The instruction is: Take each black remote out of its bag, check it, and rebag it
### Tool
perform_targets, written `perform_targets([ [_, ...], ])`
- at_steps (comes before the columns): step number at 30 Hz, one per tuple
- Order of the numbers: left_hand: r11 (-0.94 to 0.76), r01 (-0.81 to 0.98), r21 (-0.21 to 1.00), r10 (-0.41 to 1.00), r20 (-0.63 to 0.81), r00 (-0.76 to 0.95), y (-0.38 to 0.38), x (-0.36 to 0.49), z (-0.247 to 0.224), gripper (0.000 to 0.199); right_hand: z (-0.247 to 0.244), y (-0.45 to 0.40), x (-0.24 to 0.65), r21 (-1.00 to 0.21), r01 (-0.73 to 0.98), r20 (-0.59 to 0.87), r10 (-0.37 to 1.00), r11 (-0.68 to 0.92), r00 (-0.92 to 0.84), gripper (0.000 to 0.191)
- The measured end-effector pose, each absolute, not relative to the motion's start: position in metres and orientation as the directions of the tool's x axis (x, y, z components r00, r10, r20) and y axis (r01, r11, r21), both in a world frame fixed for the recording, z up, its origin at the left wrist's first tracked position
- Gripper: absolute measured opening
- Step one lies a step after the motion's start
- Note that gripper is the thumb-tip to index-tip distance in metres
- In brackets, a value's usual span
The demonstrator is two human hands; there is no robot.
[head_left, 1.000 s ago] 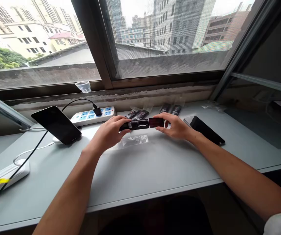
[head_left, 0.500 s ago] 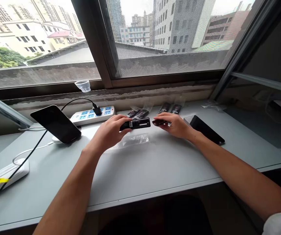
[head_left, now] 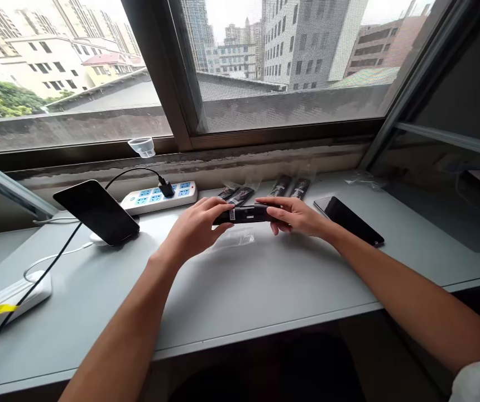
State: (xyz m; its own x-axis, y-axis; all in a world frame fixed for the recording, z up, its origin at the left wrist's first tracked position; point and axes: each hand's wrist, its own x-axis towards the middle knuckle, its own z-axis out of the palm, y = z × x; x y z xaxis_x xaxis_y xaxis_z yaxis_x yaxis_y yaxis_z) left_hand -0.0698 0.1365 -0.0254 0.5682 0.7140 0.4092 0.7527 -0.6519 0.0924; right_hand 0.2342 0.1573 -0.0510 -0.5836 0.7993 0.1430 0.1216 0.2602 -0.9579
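A slim black stick-shaped device with a small white label hangs level above the desk. My left hand is closed around its left end. My right hand grips a black end piece, mostly hidden by the fingers, which meets the device's right end. Whether the two are joined I cannot tell. Beneath lies a clear plastic bag on the desk. Just behind my hands are several black items in clear wrappers, and a dark tablet-like slab lies to the right of my right hand.
On the left a black phone leans on a stand. Behind it is a white power strip with a black plug; another white strip lies nearer, crossed by a black cable. A clear cup sits by the window ledge.
My right hand has brought the black end piece left against the device, closing the gap between them. My left hand has shifted slightly right with the device.
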Motion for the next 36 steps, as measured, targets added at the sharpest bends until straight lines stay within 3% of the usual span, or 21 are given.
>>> perform_targets([
  [4,-0.701,0.706,0.104,0.675,0.417,0.609,0.132,-0.06,-0.026,0.037,-0.056,0.157,0.231,-0.928,0.223,0.118,0.805,0.297,-0.582,0.057],
  [11,-0.772,0.635,0.027,0.582,0.43,0.69,0.13,-0.052,-0.029,0.035,-0.051,0.159,0.23,-0.977,0.113,0.066,0.766,0.179,-0.64,0.048],
  [18,-0.823,0.563,-0.077,0.469,0.468,0.749,0.129,-0.049,-0.03,0.034,-0.05,0.16,0.233,-0.978,0.151,0.009,0.76,0.141,-0.65,0.049],
  [24,-0.839,0.535,-0.103,0.412,0.523,0.746,0.124,-0.03,-0.026,0.034,-0.044,0.151,0.224,-0.964,0.13,0.096,0.762,0.231,-0.64,0.036],
  [27,-0.797,0.6,-0.072,0.431,0.628,0.648,0.122,-0.028,-0.02,0.036,-0.045,0.153,0.226,-0.983,0.097,0.068,0.792,0.159,-0.606,0.034],
  [29,-0.757,0.654,0.024,0.501,0.664,0.555,0.121,-0.035,-0.015,0.037,-0.046,0.157,0.23,-0.995,0.062,0.038,0.855,0.081,-0.517,0.032],
  [31,-0.72,0.677,0.149,0.622,0.572,0.535,0.121,-0.046,-0.011,0.046,-0.047,0.161,0.233,-0.998,-0.006,0.057,0.899,0.061,-0.434,0.03],
  [33,-0.664,0.701,0.26,0.742,0.352,0.571,0.121,-0.056,-0.011,0.057,-0.049,0.165,0.235,-0.994,-0.068,0.104,0.927,0.085,-0.361,0.032],
  [36,-0.559,0.759,0.335,0.815,0.054,0.576,0.121,-0.063,-0.016,0.065,-0.05,0.167,0.235,-0.99,-0.07,0.138,0.956,0.124,-0.257,0.052],
])
